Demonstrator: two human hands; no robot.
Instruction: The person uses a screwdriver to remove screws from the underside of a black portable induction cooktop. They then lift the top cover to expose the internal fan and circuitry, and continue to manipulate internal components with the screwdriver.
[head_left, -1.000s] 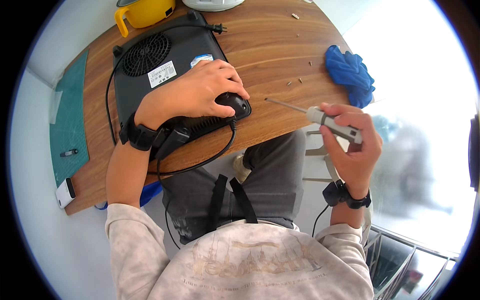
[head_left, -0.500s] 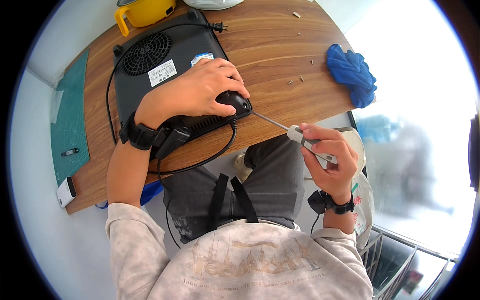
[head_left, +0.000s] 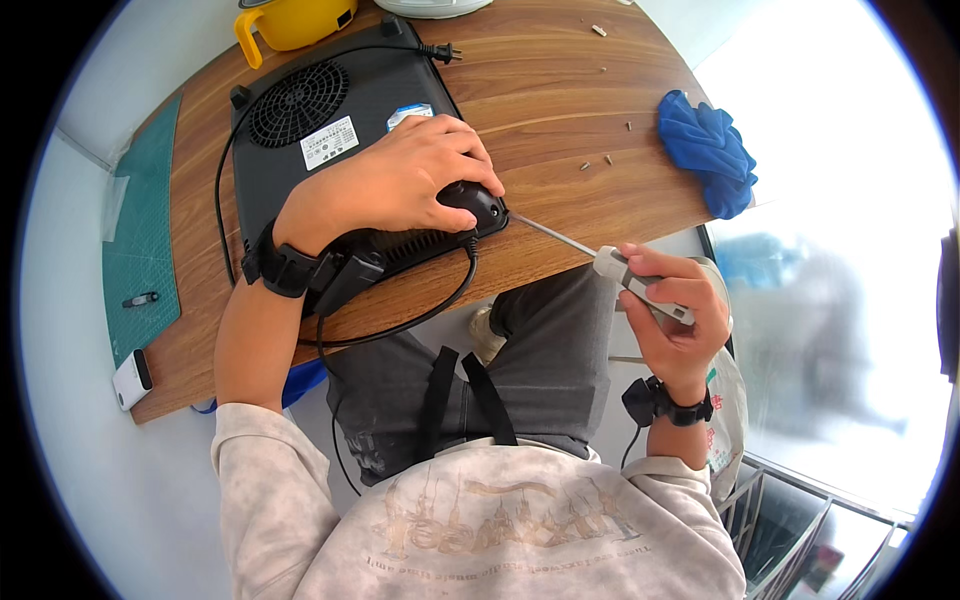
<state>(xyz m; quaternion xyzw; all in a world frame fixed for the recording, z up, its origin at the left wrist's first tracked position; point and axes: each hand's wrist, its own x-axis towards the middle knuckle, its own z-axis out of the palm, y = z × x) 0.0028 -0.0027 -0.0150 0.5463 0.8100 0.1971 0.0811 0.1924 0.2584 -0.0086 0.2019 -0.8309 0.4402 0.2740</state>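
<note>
A black flat appliance lies upside down on the wooden table, its round vent grille and white label facing up. My left hand rests on its near right corner, fingers curled over the edge. My right hand grips a grey-handled screwdriver just off the table's front edge. The thin shaft points left, with its tip at the appliance's corner beside my left fingers. Both wrists wear black bands.
The appliance's black cord loops off the front edge, its plug at the back. A blue cloth lies right, small screws nearby. A yellow pot stands behind; a green cutting mat lies left.
My right hand has carried the screwdriver leftward and down until its tip meets the appliance's corner. My left hand has stayed on that corner.
</note>
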